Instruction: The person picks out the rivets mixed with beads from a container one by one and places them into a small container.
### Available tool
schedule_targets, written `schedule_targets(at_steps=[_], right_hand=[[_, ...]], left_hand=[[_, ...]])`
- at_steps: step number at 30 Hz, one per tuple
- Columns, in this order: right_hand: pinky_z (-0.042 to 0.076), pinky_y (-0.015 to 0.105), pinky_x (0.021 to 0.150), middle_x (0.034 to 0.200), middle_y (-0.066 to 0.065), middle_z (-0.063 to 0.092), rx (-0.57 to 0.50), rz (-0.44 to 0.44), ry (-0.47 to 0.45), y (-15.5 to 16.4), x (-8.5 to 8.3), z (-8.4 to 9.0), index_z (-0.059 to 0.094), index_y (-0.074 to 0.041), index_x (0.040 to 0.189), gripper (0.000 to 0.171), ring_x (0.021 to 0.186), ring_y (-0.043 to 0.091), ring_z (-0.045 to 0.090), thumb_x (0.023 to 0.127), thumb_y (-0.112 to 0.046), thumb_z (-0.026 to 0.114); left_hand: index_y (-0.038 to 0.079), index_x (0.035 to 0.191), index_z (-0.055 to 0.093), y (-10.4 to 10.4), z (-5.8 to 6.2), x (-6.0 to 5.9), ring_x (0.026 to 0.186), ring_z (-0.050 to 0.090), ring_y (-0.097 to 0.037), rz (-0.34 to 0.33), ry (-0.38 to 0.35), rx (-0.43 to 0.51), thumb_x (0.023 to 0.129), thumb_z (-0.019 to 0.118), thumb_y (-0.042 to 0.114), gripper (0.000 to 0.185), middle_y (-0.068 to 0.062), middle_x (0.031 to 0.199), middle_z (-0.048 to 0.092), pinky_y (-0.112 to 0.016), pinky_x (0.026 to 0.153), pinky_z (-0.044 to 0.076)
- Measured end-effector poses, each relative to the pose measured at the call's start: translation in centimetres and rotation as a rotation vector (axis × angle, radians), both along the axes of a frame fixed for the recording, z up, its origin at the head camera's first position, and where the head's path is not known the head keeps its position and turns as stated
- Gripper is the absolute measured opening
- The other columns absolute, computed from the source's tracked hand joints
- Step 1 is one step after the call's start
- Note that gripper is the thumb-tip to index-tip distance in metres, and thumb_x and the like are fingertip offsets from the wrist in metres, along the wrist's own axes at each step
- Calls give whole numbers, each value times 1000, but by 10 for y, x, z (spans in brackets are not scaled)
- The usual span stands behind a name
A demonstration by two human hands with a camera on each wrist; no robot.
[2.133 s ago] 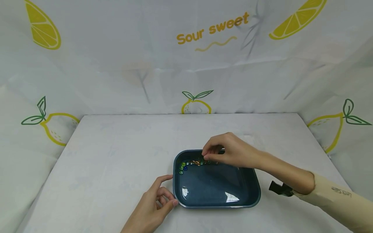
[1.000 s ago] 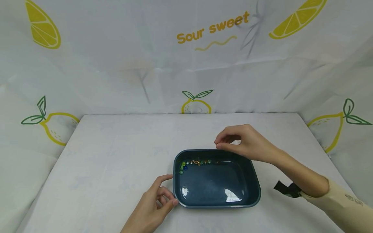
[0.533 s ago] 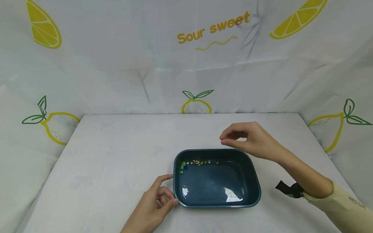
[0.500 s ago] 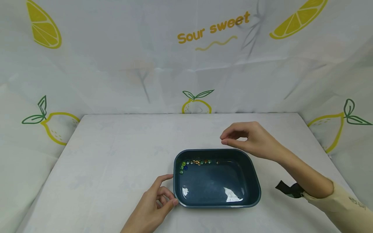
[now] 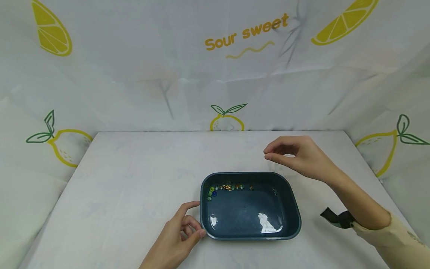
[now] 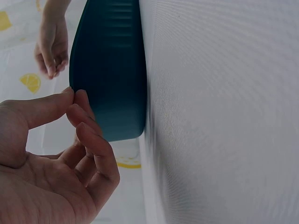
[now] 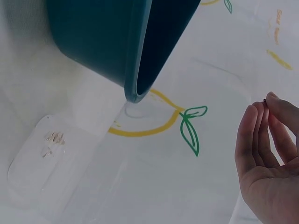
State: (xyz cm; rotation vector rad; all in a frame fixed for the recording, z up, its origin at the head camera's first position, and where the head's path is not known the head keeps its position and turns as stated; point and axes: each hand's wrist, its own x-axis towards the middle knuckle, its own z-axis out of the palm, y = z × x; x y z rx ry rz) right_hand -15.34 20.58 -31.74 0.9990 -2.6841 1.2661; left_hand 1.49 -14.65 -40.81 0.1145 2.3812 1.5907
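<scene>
A dark blue tray (image 5: 250,243) stands on the table with several small glass beads (image 5: 209,193) along its back and left sides, green, blue, clear and amber. One bead (image 5: 251,187) lies apart to their right. My left hand (image 5: 173,239) touches the tray's left side with its fingertips, thumb near the front corner, without gripping it. Behind the tray's back right rim, my right hand (image 5: 299,157) hovers with thumb and fingertips together. In the right wrist view, a tiny dark thing (image 7: 265,100) shows between those fingertips; its kind is unclear.
In the right wrist view, a clear shallow container (image 7: 30,161) holding small brownish pieces (image 7: 55,137) lies on the table near the tray. White cloth (image 5: 134,74) printed with lemons hangs behind and at both sides of the table.
From above the tray's back edge, my right hand has moved rightward and away, uncovering the beads there. My left hand and the tray keep their places.
</scene>
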Motion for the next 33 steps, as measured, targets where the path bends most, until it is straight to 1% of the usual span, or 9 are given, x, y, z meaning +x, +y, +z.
schedule_targets(at_steps=[3,7,14,20,24,28,33], right_hand=[[59,17,78,98,-6,79,8,-37,16,4,0,2,81,-21,105,22,82,7,71,93,-3,84],[59,14,80,98,-7,79,16,-80,32,10,0,2,82,-20,105,22,83,6,71,93,-2,84],[59,11,80,97,-5,79,0,-96,56,22,-6,-2,82,-15,106,22,84,3,71,92,3,82],[59,12,79,96,-4,79,-13,-124,41,30,-10,-5,82,-11,107,21,84,3,72,92,4,82],[59,12,78,95,-8,78,-22,-159,31,35,-11,-7,82,-11,107,22,83,4,72,92,4,82],[58,11,78,94,-13,78,-34,-176,25,40,-13,-10,82,-10,106,20,83,5,72,92,4,82],[59,11,78,94,-12,78,-39,-194,5,46,-16,-13,81,-9,106,18,83,6,73,93,3,81]], left_hand=[[14,155,48,0,0,0,68,59,-2,1,-2,-2,98,82,25,67,6,92,74,-21,65,53],[14,155,48,0,0,0,68,59,-2,0,-2,-2,98,83,25,67,6,92,74,-21,65,53],[15,155,48,0,0,0,68,59,-2,-1,-7,2,98,82,26,67,6,93,74,-21,64,53],[15,155,48,-1,-1,1,68,60,-2,-1,-5,2,98,82,26,67,6,93,74,-21,65,53],[15,155,48,-1,-1,0,68,59,-1,-1,-2,4,98,82,25,68,6,93,73,-21,65,53],[14,155,48,0,-1,0,69,59,-1,-1,3,5,98,83,25,68,5,92,73,-21,65,54],[14,155,48,-1,-1,0,69,59,0,1,3,7,98,83,25,68,5,93,73,-21,65,54]])
